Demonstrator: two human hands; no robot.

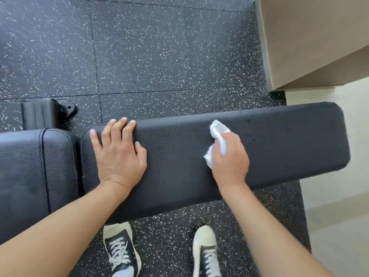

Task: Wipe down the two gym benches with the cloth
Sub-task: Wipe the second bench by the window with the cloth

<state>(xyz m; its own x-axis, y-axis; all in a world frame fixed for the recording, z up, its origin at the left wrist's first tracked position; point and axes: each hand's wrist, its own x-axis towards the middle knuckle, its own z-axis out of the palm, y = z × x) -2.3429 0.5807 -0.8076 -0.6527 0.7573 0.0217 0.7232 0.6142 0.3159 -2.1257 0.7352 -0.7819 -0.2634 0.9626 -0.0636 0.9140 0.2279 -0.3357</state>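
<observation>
Right now the right hand [229, 154] grips the crumpled white cloth [218, 139] mid-pad on the long black padded leather gym bench [279, 140]; the left hand [119, 150] rests flat, fingers straight. Best to sweep overlapping strokes toward the right end

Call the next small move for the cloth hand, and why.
Probably sweep the right hand with the white cloth rightward along the long bench pad. The cloth sits mid-pad, dark specks show on the stretch to its right, and the left hand lies flat near the pad's left end, bracing it.
</observation>
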